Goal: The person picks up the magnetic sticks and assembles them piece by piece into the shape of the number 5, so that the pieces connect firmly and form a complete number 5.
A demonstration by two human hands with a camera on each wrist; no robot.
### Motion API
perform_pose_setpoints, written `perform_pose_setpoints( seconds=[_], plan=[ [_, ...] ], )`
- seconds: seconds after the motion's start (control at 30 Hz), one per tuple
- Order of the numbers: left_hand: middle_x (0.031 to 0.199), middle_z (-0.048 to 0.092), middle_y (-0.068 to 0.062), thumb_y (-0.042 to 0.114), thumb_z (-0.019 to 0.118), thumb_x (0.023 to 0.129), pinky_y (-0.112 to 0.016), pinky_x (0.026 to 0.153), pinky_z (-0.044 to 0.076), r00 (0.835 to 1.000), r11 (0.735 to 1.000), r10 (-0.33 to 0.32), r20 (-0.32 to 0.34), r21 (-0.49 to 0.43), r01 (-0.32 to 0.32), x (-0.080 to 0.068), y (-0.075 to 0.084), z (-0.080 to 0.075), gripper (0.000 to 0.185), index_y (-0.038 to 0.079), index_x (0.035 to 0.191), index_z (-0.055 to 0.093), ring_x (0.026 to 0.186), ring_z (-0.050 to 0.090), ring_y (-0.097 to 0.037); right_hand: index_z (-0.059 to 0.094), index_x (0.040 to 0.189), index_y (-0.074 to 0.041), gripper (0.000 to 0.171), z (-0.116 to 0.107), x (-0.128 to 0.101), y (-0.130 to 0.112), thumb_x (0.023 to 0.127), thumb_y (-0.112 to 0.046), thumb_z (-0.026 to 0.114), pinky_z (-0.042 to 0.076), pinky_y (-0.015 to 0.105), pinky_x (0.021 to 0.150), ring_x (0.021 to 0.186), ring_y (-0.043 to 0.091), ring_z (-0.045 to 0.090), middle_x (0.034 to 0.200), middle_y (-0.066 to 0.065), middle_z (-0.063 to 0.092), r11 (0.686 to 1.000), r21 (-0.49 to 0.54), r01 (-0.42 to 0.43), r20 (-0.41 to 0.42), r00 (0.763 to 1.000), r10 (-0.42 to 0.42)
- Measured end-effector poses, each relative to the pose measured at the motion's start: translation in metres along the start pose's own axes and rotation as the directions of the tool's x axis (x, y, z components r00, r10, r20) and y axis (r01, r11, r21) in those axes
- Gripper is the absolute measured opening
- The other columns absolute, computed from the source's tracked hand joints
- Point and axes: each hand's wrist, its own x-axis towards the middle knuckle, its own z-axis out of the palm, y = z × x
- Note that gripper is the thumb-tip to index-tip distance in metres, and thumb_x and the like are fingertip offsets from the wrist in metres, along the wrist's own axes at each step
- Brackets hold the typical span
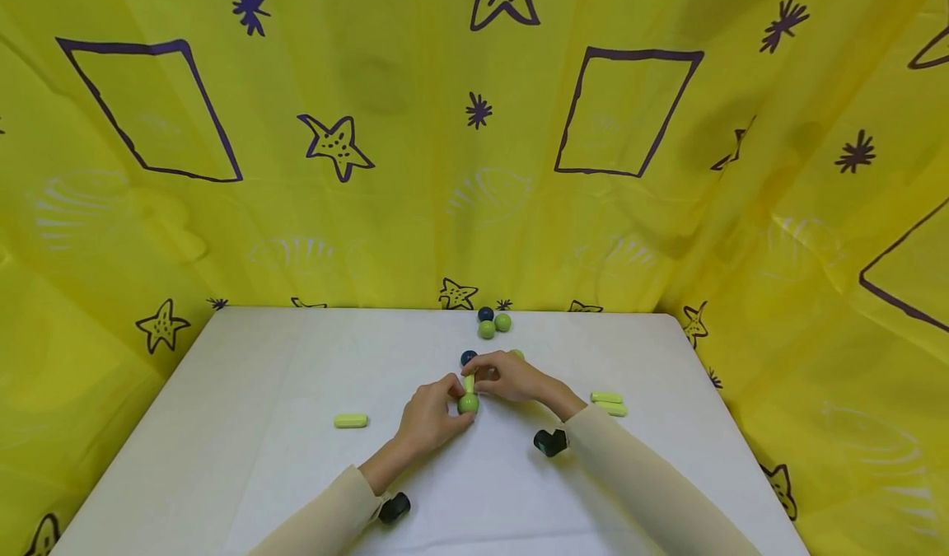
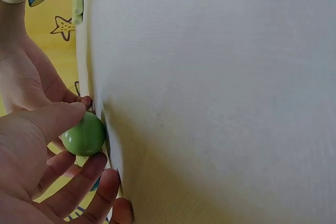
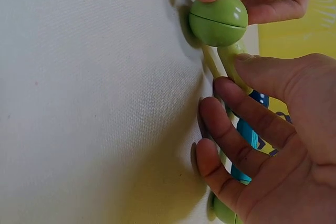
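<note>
Green ball (image 1: 468, 405) is gripped by the left hand (image 1: 430, 414); pale-green rod (image 1: 469, 384), adjoining its far side, is pinched by the right hand (image 1: 510, 375). Dark-blue ball (image 1: 469, 357) lies just beyond.

Long cream sleeves (image 1: 645, 465) are worn with black wrist cameras (image 1: 550, 442).

The left hand (image 1: 430, 416) gripped a green ball (image 1: 468, 405) between thumb and fingers. The right hand (image 1: 513, 376) pinched a pale green rod (image 1: 469, 384) directly beyond the gripped ball. A dark blue ball (image 1: 469, 357) was located farther beyond it. A single rod (image 1: 351, 421) lay to its left; two parallel rods (image 1: 611, 408) lay to its right. A three-ball cluster (image 1: 486, 329) was positioned well beyond it on the white table (image 1: 282, 375).
</note>
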Motion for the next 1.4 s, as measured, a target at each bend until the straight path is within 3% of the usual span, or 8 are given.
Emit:
perform_pose_setpoints(
  seconds=[0.17, 0.5, 1.03, 1.4],
  plan=[
    [0.092, 0.072, 0.003, 0.022, 0.085, 0.082, -0.024, 0.06, 0.044, 1.0, 1.0, 0.02, -0.001, -0.01, -0.02, -0.001, -0.002, -0.001, 0.025, 0.015, 0.096, 0.066, 0.068, 0.052, -0.005, 0.069, 0.128, -0.01, 0.031, -0.004, -0.007, -0.001, 0.097, -0.003, 0.068, 0.052, 0.032, 0.085, 0.095, 0.018, 0.067, 0.105, 0.006, 0.074, 1.0, -0.01, 0.017, 0.008, 1.0, -0.017],
    [0.094, 0.074, 0.002, 0.02, 0.083, 0.084, -0.024, 0.061, 0.043, 0.999, 0.998, 0.047, 0.025, -0.048, -0.046, -0.002, -0.005, -0.002, 0.023, 0.016, 0.101, 0.068, 0.068, 0.051, -0.005, 0.064, 0.133, -0.004, 0.033, -0.032, -0.045, 0.004, 0.1, -0.006, 0.065, 0.055, 0.035, 0.082, 0.092, 0.024, 0.066, 0.11, 0.013, 0.072, 0.998, -0.069, 0.016, -0.021, 1.0, -0.018],
    [0.094, 0.074, 0.001, 0.019, 0.083, 0.086, -0.024, 0.06, 0.044, 0.997, 0.997, 0.059, 0.055, -0.059, -0.056, 0.005, -0.013, -0.007, 0.021, 0.015, 0.103, 0.07, 0.066, 0.051, -0.005, 0.062, 0.133, -0.003, 0.037, -0.081, -0.109, 0.034, 0.097, -0.004, 0.069, 0.054, 0.035, 0.077, 0.088, 0.023, 0.066, 0.112, 0.018, 0.071, 0.984, -0.157, -0.083, -0.098, 0.993, 0.068],
    [0.097, 0.074, 0.002, 0.021, 0.082, 0.088, -0.024, 0.063, 0.045, 0.995, 0.997, 0.041, 0.092, -0.063, -0.035, 0.01, -0.016, -0.011, 0.021, 0.015, 0.104, 0.07, 0.069, 0.052, -0.006, 0.063, 0.131, -0.003, 0.036, -0.098, -0.135, 0.056, 0.096, -0.004, 0.07, 0.055, 0.038, 0.081, 0.092, 0.026, 0.065, 0.114, 0.017, 0.069, 0.984, -0.119, -0.134, -0.016, 0.991, 0.133]
  ],
)
